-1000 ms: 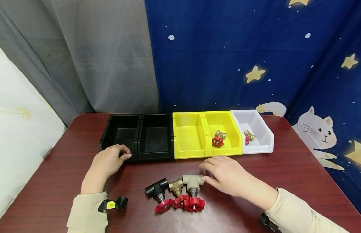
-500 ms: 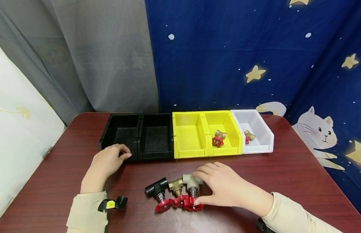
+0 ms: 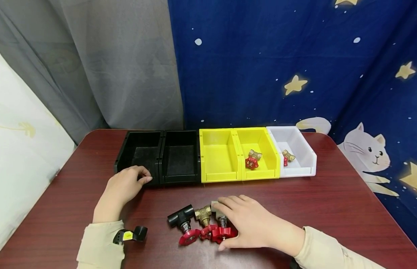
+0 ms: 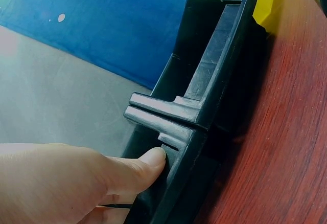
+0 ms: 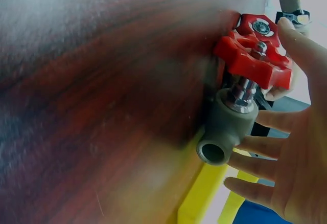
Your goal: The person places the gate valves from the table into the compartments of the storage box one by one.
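My left hand [image 3: 125,186] pinches the front wall of the leftmost black bin [image 3: 156,175]; in the left wrist view the thumb [image 4: 148,165] lies on that wall. My right hand [image 3: 250,224] is spread over a grey valve [image 5: 230,119] with a red handwheel [image 5: 255,63]. Its fingers are extended along the grey body, with the thumb near the wheel, and part of the valve is hidden beneath the hand in the head view. Left of it lie a brass valve [image 3: 203,215] and a black valve [image 3: 181,216], both with red handwheels.
Beyond the valves, a second black bin [image 3: 179,180], two yellow bins [image 3: 221,177] and a white bin [image 3: 300,172] continue the row. One brass valve [image 3: 253,159] lies in the right yellow bin, another brass valve [image 3: 288,157] in the white bin. Curtains hang behind the table [image 3: 77,164].
My right hand has moved toward me and slightly left, from beside the grey valve to over it, its fingers spreading wider. The left hand stays in place on the black bin.
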A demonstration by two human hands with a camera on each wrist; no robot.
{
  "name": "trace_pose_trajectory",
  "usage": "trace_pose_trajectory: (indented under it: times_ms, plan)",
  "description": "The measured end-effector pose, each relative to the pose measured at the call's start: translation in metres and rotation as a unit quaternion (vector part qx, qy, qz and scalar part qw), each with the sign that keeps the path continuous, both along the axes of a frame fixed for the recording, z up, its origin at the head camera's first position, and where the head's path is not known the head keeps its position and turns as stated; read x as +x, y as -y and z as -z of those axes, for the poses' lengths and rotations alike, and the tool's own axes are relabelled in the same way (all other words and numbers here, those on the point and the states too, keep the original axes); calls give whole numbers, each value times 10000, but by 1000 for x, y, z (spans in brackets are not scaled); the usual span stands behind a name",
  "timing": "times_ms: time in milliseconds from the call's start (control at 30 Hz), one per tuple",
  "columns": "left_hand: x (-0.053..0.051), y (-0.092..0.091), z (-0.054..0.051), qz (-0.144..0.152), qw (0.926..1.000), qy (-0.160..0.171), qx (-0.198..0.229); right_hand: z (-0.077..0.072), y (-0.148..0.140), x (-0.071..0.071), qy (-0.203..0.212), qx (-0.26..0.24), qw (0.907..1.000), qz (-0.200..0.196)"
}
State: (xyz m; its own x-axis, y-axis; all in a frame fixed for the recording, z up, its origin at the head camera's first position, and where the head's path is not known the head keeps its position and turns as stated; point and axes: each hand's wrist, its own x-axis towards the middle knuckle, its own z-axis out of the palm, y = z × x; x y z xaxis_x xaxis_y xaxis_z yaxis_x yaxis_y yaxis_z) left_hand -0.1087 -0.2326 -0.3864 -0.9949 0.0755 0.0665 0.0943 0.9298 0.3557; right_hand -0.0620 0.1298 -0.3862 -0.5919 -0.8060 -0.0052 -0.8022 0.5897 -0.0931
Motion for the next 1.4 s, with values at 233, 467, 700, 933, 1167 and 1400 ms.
trace_pose_trajectory:
  times_ms: [233, 467, 700, 933, 1167, 1400]
  plan:
    - [0, 0, 0, -5, 10000, 50, 10, 8, 4, 2, -11, 120, 9999, 78]
    - [-1, 1, 0, -30, 10000, 82, 38, 12, 8, 2, -61, 246, 9997, 47]
    - [-1, 1, 1, -22, 10000, 65, 28, 13, 9, 2, -121, 502, 9986, 89]
    - [-1, 1, 0, -23, 9999, 108, -4, 14, 12, 3, -217, 532, 9983, 122]
    - [-1, 2, 0, -15, 9999, 130, 11, 13, 12, 2, -247, 564, 9980, 109]
    - [-1, 1, 1, -25, 9999, 121, 18, 17, 10, -2, -422, 455, 9981, -49]
